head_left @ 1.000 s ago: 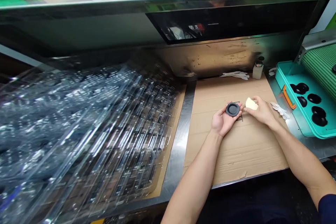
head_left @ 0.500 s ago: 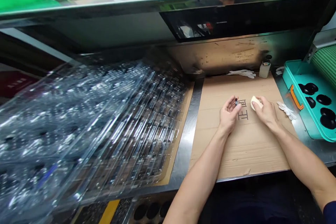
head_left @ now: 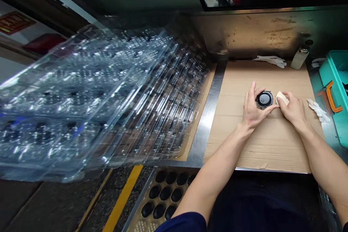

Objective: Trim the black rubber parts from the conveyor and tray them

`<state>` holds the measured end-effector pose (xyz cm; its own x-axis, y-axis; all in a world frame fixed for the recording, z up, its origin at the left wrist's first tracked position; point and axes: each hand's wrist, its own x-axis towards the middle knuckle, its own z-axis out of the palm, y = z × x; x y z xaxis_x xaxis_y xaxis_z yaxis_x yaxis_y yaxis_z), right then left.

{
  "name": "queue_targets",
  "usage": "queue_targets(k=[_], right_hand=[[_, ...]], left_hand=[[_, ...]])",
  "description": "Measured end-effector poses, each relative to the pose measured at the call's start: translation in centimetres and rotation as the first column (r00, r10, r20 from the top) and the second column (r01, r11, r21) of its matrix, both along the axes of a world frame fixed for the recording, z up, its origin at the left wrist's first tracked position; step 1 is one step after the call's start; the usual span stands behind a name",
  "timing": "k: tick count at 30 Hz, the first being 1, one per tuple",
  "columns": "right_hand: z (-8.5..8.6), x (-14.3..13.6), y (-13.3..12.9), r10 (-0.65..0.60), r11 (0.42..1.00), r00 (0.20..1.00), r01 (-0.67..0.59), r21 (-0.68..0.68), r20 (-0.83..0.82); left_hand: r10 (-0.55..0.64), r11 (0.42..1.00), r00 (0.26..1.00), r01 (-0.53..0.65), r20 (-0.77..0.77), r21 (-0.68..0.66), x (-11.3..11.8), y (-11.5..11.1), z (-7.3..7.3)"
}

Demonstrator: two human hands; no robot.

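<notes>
Two bare hands: close together over a flat brown cardboard sheet (head_left: pixel 261 148), right of centre in the frame.
Left hand (head_left: pixel 252 110): closed on a round black disc-shaped part (head_left: pixel 264 99) with a shiny grey centre, held by its rim between thumb and fingers.
Right hand (head_left: pixel 293 108): pinching a small cream-coloured soft pad (head_left: pixel 282 98) just right of the disc; whether they touch, I cannot tell.
Progress: disc and pad are both in hand, seemingly mid-handling; how much of this piece is done or left does not show.
Other pieces: rows of round black pieces (head_left: pixel 165 193) at lower centre, finished or waiting unclear.
Around: stacked clear plastic trays (head_left: pixel 108 90) at left, a turquoise plastic box (head_left: pixel 343 121) at the right edge.
</notes>
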<state>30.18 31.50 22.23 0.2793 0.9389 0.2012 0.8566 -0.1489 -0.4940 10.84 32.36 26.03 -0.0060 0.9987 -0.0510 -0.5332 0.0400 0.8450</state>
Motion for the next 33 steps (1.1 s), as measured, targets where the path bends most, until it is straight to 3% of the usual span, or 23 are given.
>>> queue_targets(k=[5,8,11,13,16,20,24,26,28,31,33], right_hand=[[0.0,0.0,0.0,-0.007,1.0,1.0,0.008,0.001,-0.009],[-0.3,-0.1,0.1,0.015,0.999,0.996,-0.012,0.041,-0.089],[-0.6,0.0,0.3,0.037,0.994,0.974,-0.013,0.107,-0.226],[-0.7,0.0,0.4,0.031,0.993,0.96,0.002,0.116,-0.278],[-0.5,-0.1,0.5,0.027,0.993,0.95,0.011,0.12,-0.31],[-0.1,-0.9,0.2,0.038,0.991,0.892,0.025,0.132,-0.451],[0.4,-2.9,-0.6,0.156,0.987,0.784,-0.095,0.132,-0.601],[0.7,-4.0,-1.0,0.204,0.979,0.807,-0.17,0.113,-0.555],[1.0,-4.8,-1.3,0.2,0.98,0.881,-0.182,0.082,-0.428],[1.5,-5.2,-1.4,0.121,0.992,0.95,-0.11,0.056,-0.286],[1.7,-4.9,-1.4,0.147,0.989,0.95,-0.141,0.04,-0.276]], left_hand=[[-0.031,0.998,0.999,0.032,-0.026,0.051,0.4,-0.1,-0.5],[-0.12,0.988,0.989,0.127,0.084,-0.086,0.6,0.8,-1.1],[-0.263,0.864,0.904,0.376,0.338,-0.335,0.0,2.2,-1.6],[-0.293,0.778,0.837,0.49,0.463,-0.394,-0.5,2.9,-1.7],[-0.289,0.752,0.807,0.525,0.515,-0.4,-1.0,3.3,-1.9],[-0.302,0.78,0.847,0.483,0.437,-0.398,-0.4,2.9,-2.0],[-0.289,0.844,0.898,0.403,0.332,-0.355,0.8,2.2,-2.3],[-0.262,0.879,0.916,0.356,0.302,-0.318,1.5,1.7,-2.6],[-0.243,0.901,0.927,0.325,0.286,-0.286,1.9,1.1,-2.9],[-0.262,0.897,0.917,0.346,0.301,-0.275,2.3,0.7,-3.1],[-0.277,0.878,0.904,0.376,0.326,-0.297,2.2,0.9,-3.1]])
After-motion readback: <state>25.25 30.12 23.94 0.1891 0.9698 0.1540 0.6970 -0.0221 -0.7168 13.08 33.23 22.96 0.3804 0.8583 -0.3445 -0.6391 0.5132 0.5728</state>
